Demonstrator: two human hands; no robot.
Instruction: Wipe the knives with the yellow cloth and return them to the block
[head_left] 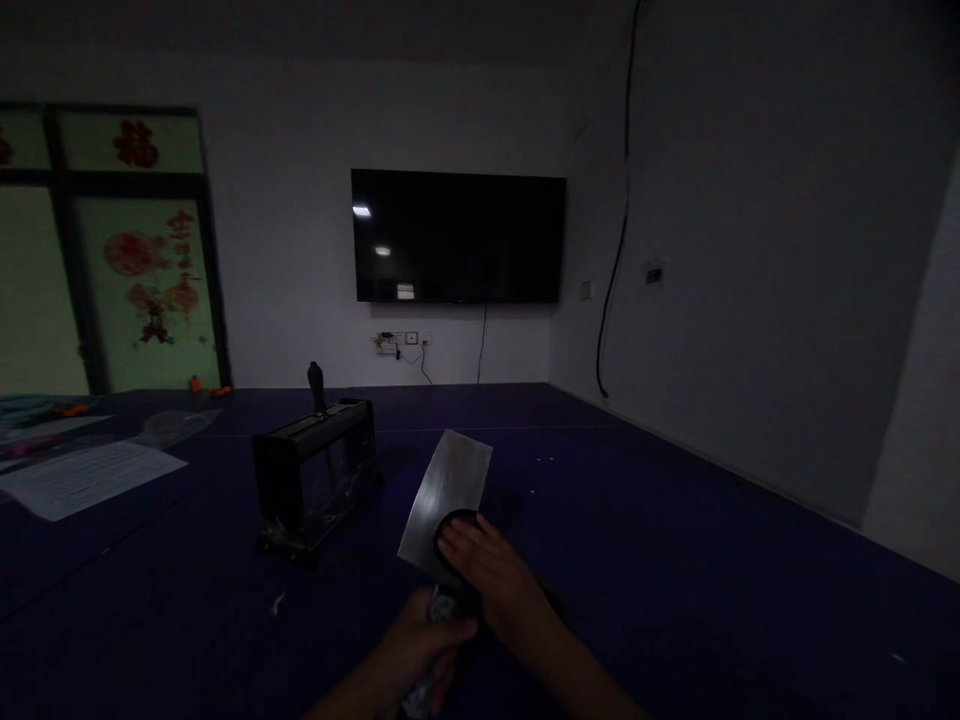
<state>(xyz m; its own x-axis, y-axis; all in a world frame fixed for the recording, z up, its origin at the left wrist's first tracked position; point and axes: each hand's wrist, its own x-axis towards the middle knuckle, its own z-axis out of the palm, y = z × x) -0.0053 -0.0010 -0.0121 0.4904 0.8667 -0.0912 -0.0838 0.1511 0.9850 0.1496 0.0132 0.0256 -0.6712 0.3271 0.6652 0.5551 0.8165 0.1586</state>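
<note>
A cleaver (448,483) with a broad, shiny metal blade is held out in front of me, tilted to the right. My left hand (426,638) is closed around its patterned handle, with the thumb across it. My right hand (499,575) lies on a dark, round, disc-like thing (442,545) against the lower part of the blade; its fingers rest over the disc's face and hide much of it. To the left of the cleaver stands a black knife block (319,470) with clear sides, and a dark handle (316,388) sticks up from its top.
The dark blue surface (637,560) carries a few small white scraps. Printed paper (94,480) and clear plastic wrap (176,428) lie at the left, with small orange items (196,384) behind. A wall television (459,238) hangs ahead; a black cable (622,230) dangles along the right wall.
</note>
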